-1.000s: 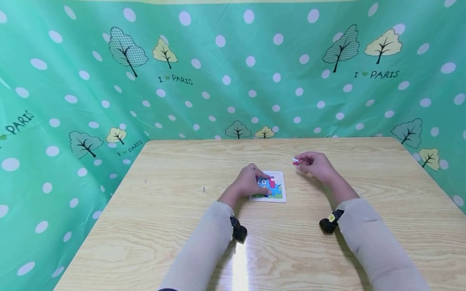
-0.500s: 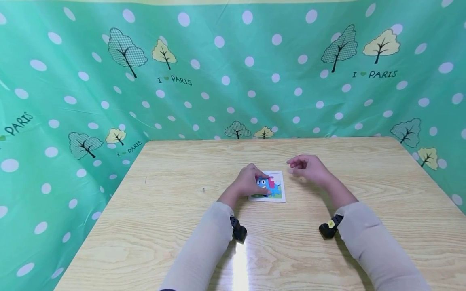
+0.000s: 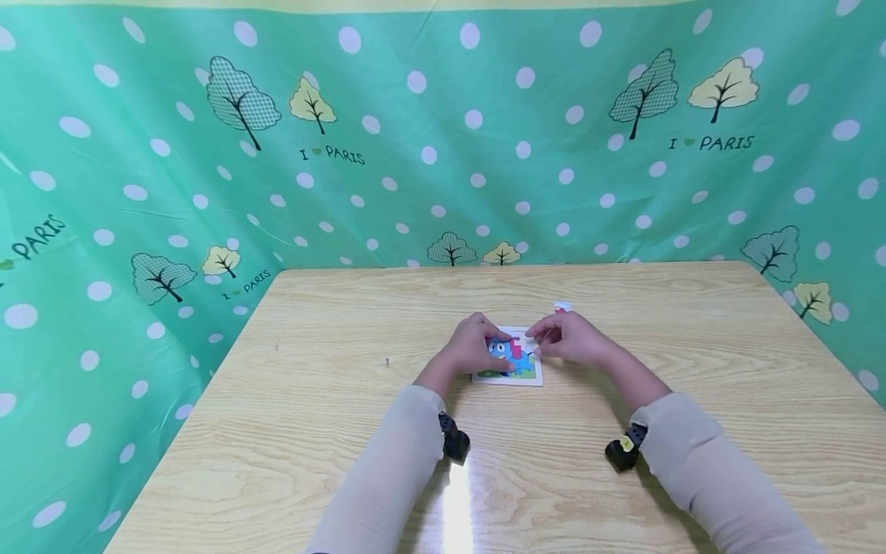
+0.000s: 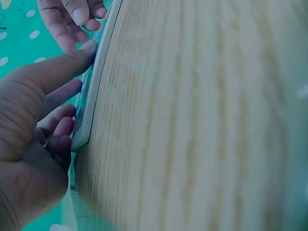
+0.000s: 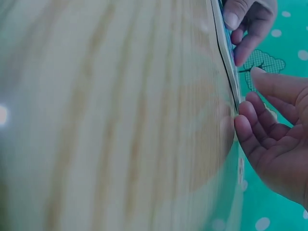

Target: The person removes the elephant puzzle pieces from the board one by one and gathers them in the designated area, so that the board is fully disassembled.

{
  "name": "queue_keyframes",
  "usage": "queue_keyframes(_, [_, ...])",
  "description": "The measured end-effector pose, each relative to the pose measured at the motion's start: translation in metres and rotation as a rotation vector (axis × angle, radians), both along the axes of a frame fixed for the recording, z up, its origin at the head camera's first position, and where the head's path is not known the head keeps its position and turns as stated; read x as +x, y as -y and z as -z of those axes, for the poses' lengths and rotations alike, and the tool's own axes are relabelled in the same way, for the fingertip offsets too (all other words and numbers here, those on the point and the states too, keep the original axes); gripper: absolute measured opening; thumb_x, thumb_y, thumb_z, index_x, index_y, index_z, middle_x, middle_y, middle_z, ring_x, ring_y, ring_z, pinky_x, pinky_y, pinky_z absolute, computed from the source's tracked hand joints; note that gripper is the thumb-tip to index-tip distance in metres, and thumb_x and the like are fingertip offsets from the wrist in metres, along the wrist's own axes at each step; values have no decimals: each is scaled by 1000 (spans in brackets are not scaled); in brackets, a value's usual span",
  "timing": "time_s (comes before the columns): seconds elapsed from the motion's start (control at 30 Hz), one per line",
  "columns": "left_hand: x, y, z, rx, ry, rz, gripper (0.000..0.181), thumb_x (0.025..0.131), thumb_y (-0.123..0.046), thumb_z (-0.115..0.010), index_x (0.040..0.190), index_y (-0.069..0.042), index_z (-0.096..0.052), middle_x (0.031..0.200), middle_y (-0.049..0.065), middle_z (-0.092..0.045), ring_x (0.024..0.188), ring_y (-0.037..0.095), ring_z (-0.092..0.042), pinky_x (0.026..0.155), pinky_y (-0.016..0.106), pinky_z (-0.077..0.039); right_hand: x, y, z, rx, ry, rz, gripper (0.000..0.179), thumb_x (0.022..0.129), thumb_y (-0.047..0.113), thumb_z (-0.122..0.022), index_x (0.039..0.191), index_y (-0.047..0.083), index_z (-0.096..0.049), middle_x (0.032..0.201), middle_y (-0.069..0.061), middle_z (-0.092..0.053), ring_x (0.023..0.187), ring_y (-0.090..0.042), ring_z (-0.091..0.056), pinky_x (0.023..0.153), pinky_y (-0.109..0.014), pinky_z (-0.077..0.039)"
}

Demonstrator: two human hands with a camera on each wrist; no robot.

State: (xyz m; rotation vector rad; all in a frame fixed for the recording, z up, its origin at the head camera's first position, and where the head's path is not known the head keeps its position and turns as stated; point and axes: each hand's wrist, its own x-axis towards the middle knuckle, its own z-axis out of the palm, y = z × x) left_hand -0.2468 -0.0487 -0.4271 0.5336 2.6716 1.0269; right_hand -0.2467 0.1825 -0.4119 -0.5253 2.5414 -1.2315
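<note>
A small square jigsaw puzzle (image 3: pixel 524 375) lies on the table, with a blue cartoon figure, some pink-red and a white area at its upper right. My left hand (image 3: pixel 471 346) rests over its left part, thumb and index finger pressing on its face. In the left wrist view, the other fingers (image 4: pixel 60 126) curl beside the board's edge. My right hand (image 3: pixel 573 340) is at the board's upper right edge, fingers loosely bent and thumb (image 5: pixel 274 85) apart from them; I see nothing between them. Just behind that hand lies a white and pink-red puzzle piece (image 3: pixel 563 306).
The wooden table (image 3: pixel 332 431) extends on all sides of the puzzle. A green dotted curtain (image 3: pixel 388 115) hangs behind it and along the left side. A black wrist camera (image 3: pixel 453 442) sits at my left cuff, another camera (image 3: pixel 621 455) at my right.
My right hand has let go of the puzzle piece and moved left and nearer to the board's edge. The piece shows behind it on the table. My left hand stays put.
</note>
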Motion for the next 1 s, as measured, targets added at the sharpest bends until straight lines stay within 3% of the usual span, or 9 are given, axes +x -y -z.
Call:
queue_keyframes(0.5, [3, -1, -4, -25, -1, -3, 49, 72, -35, -88, 116, -18, -74, 105, -4, -49, 96, 13, -45, 82, 25, -42, 1, 9, 3, 133, 10, -13, 24, 83, 5, -76, 106, 1, -73, 95, -5, -67, 83, -19, -56, 75, -32, -49])
queue_keyframes(0.8, [3, -9, -1, -139, -87, -15, 53, 69, -48, -86, 111, -19, -73, 103, -5, -48, 94, 14, -43, 80, 24, -41, 0, 8, 5, 107, 2, -12, 22, 83, 3, -75, 105, 0, -72, 89, -5, -65, 80, -19, -53, 71, -32, -48])
queue_keyframes(1.0, [4, -11, -2, -155, -94, -24, 51, 69, -47, -87, 109, -19, -73, 101, -5, -48, 94, 15, -42, 78, 24, -40, 2, 8, 4, 60, 22, 6, 21, 83, 2, -75, 104, 0, -70, 93, -7, -64, 82, -20, -55, 75, -33, -49])
